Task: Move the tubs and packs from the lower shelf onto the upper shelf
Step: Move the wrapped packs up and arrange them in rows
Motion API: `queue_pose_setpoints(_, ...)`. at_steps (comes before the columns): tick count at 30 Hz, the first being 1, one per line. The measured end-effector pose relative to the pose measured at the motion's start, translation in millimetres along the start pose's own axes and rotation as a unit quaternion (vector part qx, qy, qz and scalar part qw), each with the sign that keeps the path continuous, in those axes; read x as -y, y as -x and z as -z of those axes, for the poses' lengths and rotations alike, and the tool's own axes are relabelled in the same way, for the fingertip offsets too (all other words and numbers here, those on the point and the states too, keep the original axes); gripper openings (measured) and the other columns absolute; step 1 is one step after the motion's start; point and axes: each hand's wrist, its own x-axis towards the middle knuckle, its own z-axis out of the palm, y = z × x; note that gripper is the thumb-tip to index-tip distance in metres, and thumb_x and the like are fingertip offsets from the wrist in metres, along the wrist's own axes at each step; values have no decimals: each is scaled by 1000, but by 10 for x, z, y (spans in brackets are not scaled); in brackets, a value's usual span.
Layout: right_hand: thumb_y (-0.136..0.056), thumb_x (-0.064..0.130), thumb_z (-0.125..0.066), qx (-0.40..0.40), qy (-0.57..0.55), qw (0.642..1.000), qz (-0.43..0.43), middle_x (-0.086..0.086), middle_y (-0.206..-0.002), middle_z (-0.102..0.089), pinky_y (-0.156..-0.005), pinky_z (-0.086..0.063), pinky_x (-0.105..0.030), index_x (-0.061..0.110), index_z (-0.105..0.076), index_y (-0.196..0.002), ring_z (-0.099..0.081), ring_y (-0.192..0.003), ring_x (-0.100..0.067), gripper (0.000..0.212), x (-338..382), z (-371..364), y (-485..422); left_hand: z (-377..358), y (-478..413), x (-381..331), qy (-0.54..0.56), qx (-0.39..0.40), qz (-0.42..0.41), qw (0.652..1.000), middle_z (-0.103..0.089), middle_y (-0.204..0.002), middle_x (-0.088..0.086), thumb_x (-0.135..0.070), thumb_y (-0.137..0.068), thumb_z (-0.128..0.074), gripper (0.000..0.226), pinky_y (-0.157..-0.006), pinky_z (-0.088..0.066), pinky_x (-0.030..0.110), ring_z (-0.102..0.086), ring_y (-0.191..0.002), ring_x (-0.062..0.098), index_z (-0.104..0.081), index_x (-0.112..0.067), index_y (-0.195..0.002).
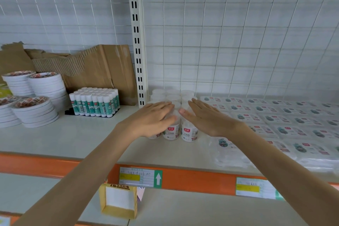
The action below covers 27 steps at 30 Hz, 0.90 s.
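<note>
both grips lie flat on the cluster of tubs [172, 132] on the upper shelf [88, 134]. the left grip [152, 117] covers the lids of the front left tubs and the right grip [207, 119] those of the front right, with the thumbs nearly meeting between them. both are released, fingers straight and close together, palms down, grasping nothing. it reads as a pressing or squaring touch, likely meant to nudge these tall, light tubs into tight rows and stop them tipping. the tubs stand upright under and just beyond the grips, packed lid to lid, the far ones close to the grid wall beside the post [136, 42]. right of the right grip the packs [293, 121] lie flat in overlapping rows across the shelf, a stable way to lay soft things. left of the left grip, well apart, stand glue sticks [95, 102] and tape rolls [34, 110], with cardboard [102, 68] leaning behind them. below the wrists runs the orange strip [36, 163] with price labels [140, 177], and under it the lower shelf [183, 207] carries an open yellow box [119, 200]. since every tub and pack in view sits on the upper shelf, the task looks near its end.
</note>
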Motion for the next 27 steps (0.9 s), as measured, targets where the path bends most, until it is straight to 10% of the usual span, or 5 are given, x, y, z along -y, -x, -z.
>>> queue_pose_setpoints(6, -84, 74, -3, -32, 4, 999, 27, 1, -164, 10, -121, 6, -37, 21, 8, -156, 10, -150, -12, 90, -91, 210, 178, 122, 35, -98, 11, 16, 4, 1000, 4, -165, -7, -67, -97, -14, 75, -118, 4, 28, 8, -150, 7, -5, -24, -158)
queue_pose_setpoints(9, -99, 56, -10, -60, 37, 997, -11, -4, -165, 9, -122, 1, -40, 22, 6, -156, 8, -151, -17, 69, -487, 357, 282, 210, -34, -302, -3, -37, -25, 999, 4, -165, -5, -55, -103, -21, 67, -118, 4, 27, 7, -150, 8, -6, -20, -158)
queue_pose_setpoints(16, -84, 75, -15, -49, 39, 988, -141, 1, -165, -6, -121, -7, -40, 20, -11, -157, -7, -151, -15, 91, -1573, 458, 496, 148, -691, -1375, 28, -30, -52, 998, -14, -163, 10, -28, -104, -31, 54, -121, -6, 39, -2, -151, 21, -26, -4, -151)
queue_pose_setpoints(27, -85, 82, -8, 37, 59, 989, -129, -7, -165, 4, -120, -1, -48, 17, -6, -157, 3, -151, -24, 97, -2173, 374, 273, -334, -1335, -1686, 32, 71, 120, 990, 6, -164, 14, -67, -98, -16, 86, -121, -1, 44, 5, -152, 29, 0, -6, -156)
